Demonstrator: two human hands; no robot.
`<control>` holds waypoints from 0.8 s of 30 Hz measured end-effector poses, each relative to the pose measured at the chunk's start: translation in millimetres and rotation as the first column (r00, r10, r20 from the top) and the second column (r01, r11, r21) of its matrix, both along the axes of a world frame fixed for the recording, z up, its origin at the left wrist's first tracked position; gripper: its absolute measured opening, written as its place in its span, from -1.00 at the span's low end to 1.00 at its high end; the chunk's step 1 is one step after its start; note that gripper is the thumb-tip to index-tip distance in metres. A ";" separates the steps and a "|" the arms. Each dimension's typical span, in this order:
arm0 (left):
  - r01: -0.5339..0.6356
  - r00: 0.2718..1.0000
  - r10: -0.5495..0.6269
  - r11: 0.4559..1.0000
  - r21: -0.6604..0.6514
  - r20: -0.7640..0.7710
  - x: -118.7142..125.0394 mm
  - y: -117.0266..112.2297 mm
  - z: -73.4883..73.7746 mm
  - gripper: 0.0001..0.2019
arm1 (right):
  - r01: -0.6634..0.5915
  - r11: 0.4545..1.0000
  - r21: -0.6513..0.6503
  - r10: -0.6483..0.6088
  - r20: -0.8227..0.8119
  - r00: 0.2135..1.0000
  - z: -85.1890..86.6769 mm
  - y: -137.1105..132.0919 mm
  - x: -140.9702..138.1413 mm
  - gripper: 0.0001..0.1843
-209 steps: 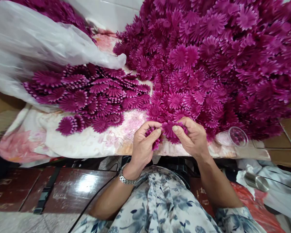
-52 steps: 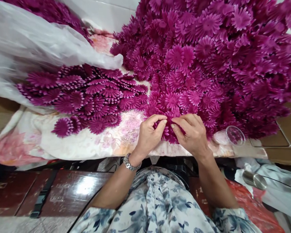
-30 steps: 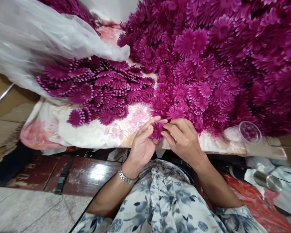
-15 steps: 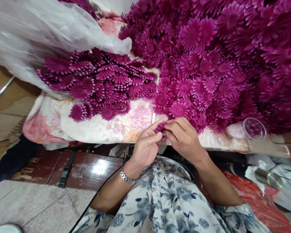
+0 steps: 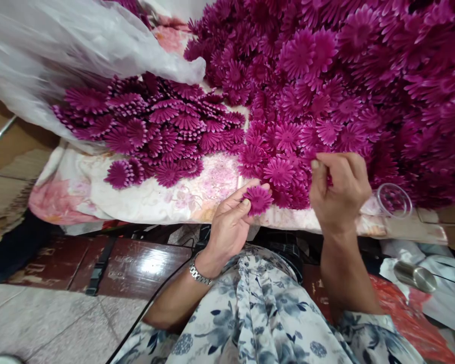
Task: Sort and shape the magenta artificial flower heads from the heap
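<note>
My left hand [image 5: 229, 222] pinches one magenta fabric flower [image 5: 258, 199] between thumb and fingers, just above the near edge of the cloth-covered table [image 5: 147, 199]. My right hand [image 5: 339, 189] hovers at the foot of the big loose pile of magenta flowers [image 5: 326, 86], fingers curled with the thumb up; whether they hold anything is hidden. To the left, neat stacks of nested flowers [image 5: 151, 131] spill out of a clear plastic bag [image 5: 60, 55].
A clear plastic cup [image 5: 393, 199] lies on its side at the pile's right foot. A metal cylinder [image 5: 415, 276] rests on pale cloth at lower right. Brown cardboard [image 5: 3, 167] sits left, a dark glossy board [image 5: 109, 265] beneath the table edge.
My hands, joined on one flower half a second ago, have parted. The right hand went right toward the loose pile; the left keeps the flower.
</note>
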State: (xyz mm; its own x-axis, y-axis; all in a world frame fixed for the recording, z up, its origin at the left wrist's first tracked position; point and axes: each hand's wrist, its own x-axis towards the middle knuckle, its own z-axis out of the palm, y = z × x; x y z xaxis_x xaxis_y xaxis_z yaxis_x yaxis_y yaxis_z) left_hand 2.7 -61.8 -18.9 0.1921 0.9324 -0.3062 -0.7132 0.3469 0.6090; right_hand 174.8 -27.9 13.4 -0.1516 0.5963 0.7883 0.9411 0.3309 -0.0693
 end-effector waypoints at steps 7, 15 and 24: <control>0.032 0.998 -0.028 0.997 -0.066 0.065 2.4 4.4 1.7 -0.66 | -0.400 0.864 -0.308 0.406 -0.044 0.913 -9.1 -6.5 -22.9 -0.93; 0.018 1.000 -0.017 0.999 -0.051 0.019 2.4 3.4 2.0 -0.72 | -0.352 0.914 -0.201 0.364 0.024 0.931 -16.9 -9.3 -34.8 -0.89; -0.007 0.999 0.008 1.000 -0.014 0.051 -3.0 7.9 1.8 -0.69 | -0.030 0.991 -0.132 0.039 0.066 0.997 2.5 3.5 3.3 -0.81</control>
